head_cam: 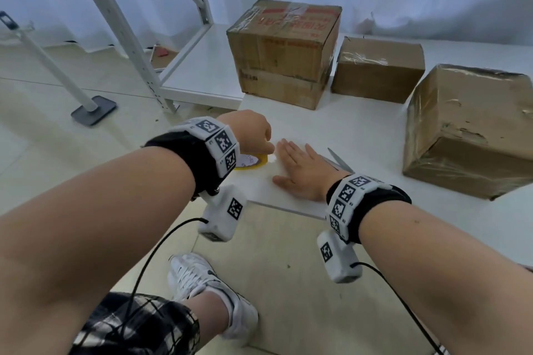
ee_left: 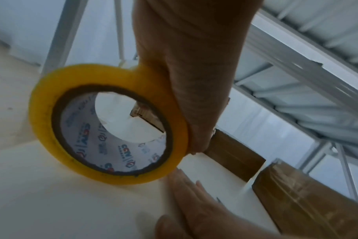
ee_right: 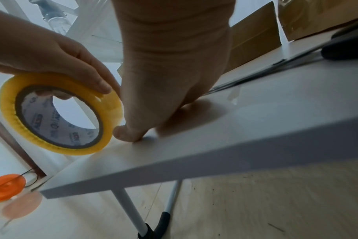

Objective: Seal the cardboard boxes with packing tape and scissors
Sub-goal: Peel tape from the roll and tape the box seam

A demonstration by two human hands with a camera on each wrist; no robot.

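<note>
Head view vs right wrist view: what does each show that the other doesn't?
Only the head view: all three cardboard boxes whole, the shelving frame and a white shoe.

Only the right wrist view: the table's legs, the printed core of the tape roll and an orange disc on the floor.

Both: the left hand gripping the tape roll, the right hand flat on the white table, scissors beside it.

- We see a white table (head_cam: 360, 130) carrying three cardboard boxes (head_cam: 284, 52), and scissors (head_cam: 339, 160).
- Our right hand (head_cam: 300, 170) lies flat on it.
</note>
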